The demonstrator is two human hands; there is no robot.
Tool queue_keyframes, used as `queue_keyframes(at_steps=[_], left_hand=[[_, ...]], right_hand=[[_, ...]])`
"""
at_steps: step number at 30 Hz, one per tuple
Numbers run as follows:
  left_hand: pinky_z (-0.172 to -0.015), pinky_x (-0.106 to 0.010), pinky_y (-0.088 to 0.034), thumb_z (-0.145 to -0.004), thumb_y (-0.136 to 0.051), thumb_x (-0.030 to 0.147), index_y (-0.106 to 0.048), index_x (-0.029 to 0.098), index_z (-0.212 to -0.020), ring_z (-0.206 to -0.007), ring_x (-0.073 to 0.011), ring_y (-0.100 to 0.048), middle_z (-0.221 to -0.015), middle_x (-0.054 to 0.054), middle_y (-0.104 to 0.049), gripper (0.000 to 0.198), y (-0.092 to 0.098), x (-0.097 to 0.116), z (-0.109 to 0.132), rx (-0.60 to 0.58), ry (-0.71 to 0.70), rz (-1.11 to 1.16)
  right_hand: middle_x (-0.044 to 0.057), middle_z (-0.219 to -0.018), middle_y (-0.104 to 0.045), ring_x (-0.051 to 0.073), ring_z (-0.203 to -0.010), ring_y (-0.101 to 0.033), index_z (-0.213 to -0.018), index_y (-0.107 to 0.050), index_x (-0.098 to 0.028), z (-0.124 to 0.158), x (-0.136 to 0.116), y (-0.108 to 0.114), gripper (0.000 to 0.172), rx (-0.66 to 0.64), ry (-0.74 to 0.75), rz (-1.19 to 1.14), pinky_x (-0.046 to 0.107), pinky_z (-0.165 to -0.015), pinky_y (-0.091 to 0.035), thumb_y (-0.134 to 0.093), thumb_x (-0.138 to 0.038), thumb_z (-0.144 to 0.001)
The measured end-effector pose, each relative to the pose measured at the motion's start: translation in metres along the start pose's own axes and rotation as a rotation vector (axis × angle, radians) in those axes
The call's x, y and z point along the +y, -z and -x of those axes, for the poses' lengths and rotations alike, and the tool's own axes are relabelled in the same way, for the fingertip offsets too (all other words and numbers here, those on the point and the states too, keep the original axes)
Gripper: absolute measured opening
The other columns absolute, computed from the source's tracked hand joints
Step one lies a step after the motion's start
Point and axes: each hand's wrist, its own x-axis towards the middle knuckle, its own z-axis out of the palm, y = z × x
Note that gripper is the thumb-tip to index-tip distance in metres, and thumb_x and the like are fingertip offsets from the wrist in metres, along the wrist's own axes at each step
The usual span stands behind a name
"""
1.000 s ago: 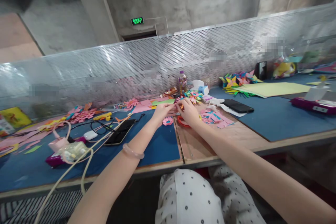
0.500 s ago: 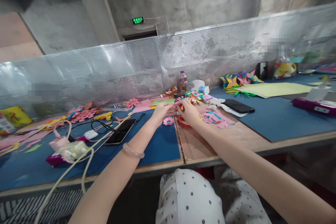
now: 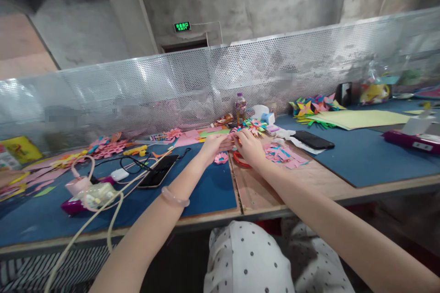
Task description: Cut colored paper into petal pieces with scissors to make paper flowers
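The left hand (image 3: 212,146) and right hand (image 3: 250,147) meet fingertip to fingertip, both pinched shut on a small pink folded paper piece (image 3: 234,138) held between them. A pink paper flower (image 3: 220,159) lies just beneath the left fingers.

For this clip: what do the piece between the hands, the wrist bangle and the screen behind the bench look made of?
The paper piece pinched between left hand and right hand looks like matte coloured paper, creased like the folded scraps nearby. The bangle seems translucent pale stone or glass: smooth, glossy. The screen looks like perforated sheet metal, silvery with even holes.
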Motion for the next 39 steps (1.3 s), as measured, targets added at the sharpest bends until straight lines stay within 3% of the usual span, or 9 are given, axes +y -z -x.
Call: queue_keyframes(at_steps=[9, 26, 39], left_hand=[[-0.083, -0.036, -0.047, -0.067, -0.065, 0.030, -0.066, 0.010, -0.089, -0.085, -0.0226, -0.064, -0.092, -0.015, -0.067, 0.030, 0.0059, -0.0013, -0.0030, -0.023, 0.003, 0.048], [-0.086, -0.037, -0.045, -0.067, -0.067, 0.030, -0.065, 0.009, -0.090, -0.090, -0.0225, -0.062, -0.088, -0.013, -0.068, 0.031, 0.0025, 0.0023, 0.0014, -0.111, -0.053, 0.050], [-0.085, -0.039, -0.046, -0.068, -0.065, 0.033, -0.064, 0.011, -0.089, -0.087, -0.0225, -0.063, -0.094, -0.014, -0.067, 0.030, 0.0025, -0.0046, -0.0009, -0.121, -0.081, 0.033]], right_hand=[[0.010, -0.104, -0.054, 0.020, -0.096, -0.046, -0.116, -0.049, -0.020, 0.0010, 0.0083, 0.0008, 0.032, -0.097, 0.206, 0.148, 0.025, -0.058, -0.038, -0.038, -0.021, -0.086], [0.011, -0.100, -0.052, 0.020, -0.091, -0.045, -0.116, -0.049, -0.020, -0.0004, 0.0036, 0.0039, 0.032, -0.120, 0.151, 0.114, 0.025, -0.053, -0.037, -0.037, -0.024, -0.087], [0.007, -0.086, -0.056, 0.017, -0.088, -0.049, -0.096, -0.057, -0.020, -0.0022, 0.0036, -0.0006, 0.029, 0.069, 0.006, -0.005, 0.025, -0.066, -0.038, -0.031, -0.030, -0.090]])
